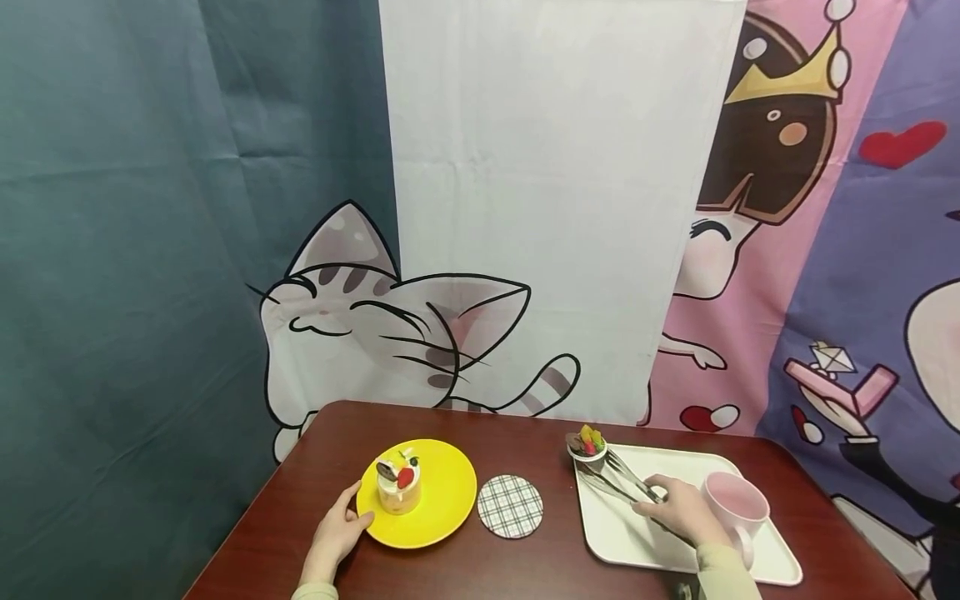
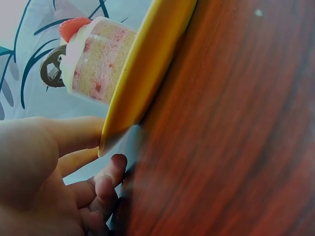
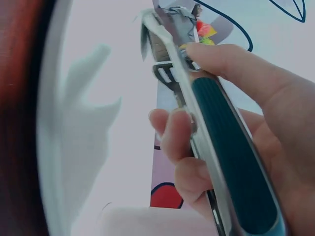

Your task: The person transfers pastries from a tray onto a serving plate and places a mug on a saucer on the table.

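Observation:
My left hand [image 1: 339, 531] holds the near-left rim of a yellow plate [image 1: 446, 492]. In the left wrist view the thumb lies at the rim and the other fingers curl below it. A small layered cake cup [image 2: 106, 59], topped with cream, a strawberry and a chocolate piece, stands on the plate. My right hand [image 1: 681, 510] grips metal tongs [image 1: 632, 479] with teal handle inlays [image 3: 231, 152]. The tong tips are around a second small dessert cup [image 1: 587, 450], topped with fruit and chocolate, at the tray's far left corner.
A white tray [image 1: 622, 542] lies under the tongs, with a pink mug [image 1: 738, 504] at its right side. Between plate and tray is a round checked coaster [image 1: 510, 507]. Everything stands on a brown wooden table [image 1: 525, 575], backed by a printed curtain [image 1: 525, 167].

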`<state>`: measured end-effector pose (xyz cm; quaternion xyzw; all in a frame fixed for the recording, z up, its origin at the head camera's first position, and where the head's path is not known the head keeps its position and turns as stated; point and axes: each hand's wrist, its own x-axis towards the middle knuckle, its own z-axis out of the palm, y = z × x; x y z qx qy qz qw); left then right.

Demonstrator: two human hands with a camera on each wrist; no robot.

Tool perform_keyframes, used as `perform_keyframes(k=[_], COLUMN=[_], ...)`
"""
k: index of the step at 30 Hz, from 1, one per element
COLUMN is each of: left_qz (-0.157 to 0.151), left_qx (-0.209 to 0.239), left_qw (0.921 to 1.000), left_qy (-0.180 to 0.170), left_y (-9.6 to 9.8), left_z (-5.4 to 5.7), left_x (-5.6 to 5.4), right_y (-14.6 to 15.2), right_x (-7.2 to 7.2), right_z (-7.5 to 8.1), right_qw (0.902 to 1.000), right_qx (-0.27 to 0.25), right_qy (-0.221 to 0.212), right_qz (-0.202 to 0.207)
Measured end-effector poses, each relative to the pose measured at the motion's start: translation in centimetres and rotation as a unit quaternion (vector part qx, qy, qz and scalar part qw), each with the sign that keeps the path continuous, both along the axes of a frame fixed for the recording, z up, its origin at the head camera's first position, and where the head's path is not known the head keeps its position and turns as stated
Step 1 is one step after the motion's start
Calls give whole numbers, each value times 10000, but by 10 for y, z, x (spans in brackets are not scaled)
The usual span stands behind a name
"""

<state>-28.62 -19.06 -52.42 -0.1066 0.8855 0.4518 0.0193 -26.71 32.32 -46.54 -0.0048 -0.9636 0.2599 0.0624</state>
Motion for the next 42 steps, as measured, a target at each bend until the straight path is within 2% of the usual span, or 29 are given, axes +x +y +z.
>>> perform_keyframes(k=[8, 13, 18, 20, 25, 31, 35, 42], left_qz=[-6, 13, 23, 21, 25, 50, 52, 66], left_qx=[89, 99, 61, 50, 54, 36, 16, 27], left_qw=[10000, 9999, 10000, 10000, 10000, 10000, 10000, 9999], left_qy=[-38, -18, 13, 29, 51, 1, 38, 99], left_y=[2, 2, 1, 1, 1, 1, 1, 1], left_z=[2, 3, 4, 5, 4, 3, 4, 2], left_x=[1, 1, 1, 1, 1, 1, 1, 1], right_y=[7, 10, 11, 12, 10, 9, 7, 1], right_x=[8, 13, 19, 20, 20, 17, 9, -13], right_z=[1, 3, -3, -5, -8, -8, -7, -6], right_qw=[9998, 9996, 9963, 9935, 9961, 9996, 9996, 9999], right_qx=[-65, 168, -154, -344, -381, 81, 127, 30], right_qy=[-140, -71, -189, -367, -438, 93, 192, -73], right_qz=[100, 222, 824, 1024, 663, 241, 161, 70])
